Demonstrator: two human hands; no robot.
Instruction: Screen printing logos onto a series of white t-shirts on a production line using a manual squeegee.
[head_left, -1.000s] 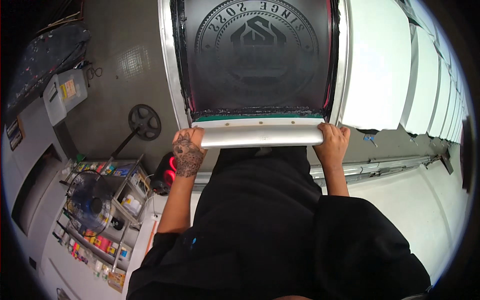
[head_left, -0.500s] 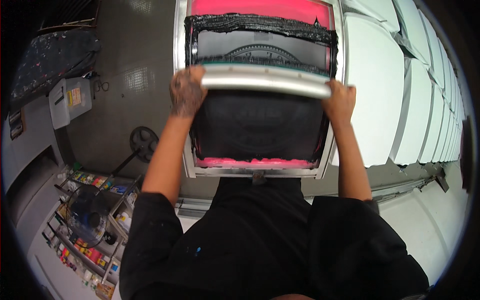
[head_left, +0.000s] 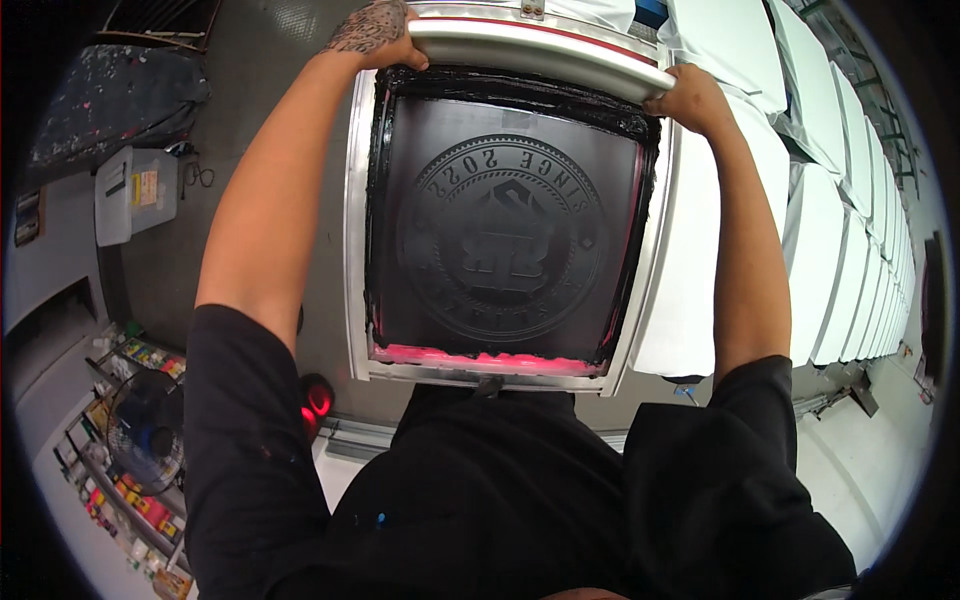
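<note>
One squeegee (head_left: 540, 52) lies across the far edge of one metal-framed printing screen (head_left: 505, 235), its ends reaching the frame's side rails; left hand (head_left: 372, 32) and right hand (head_left: 690, 97) each clamped on one end. Right of the screen, a row of white pallets (head_left: 850, 200); left of it, open grey floor (head_left: 250, 120)

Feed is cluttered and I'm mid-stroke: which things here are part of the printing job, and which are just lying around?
In use:
left hand and right hand, each with a grip on the squeegee
ink-covered screen in its metal frame

Lying about:
fan
shelf of small bottles
grey bin
row of white shirts
</note>
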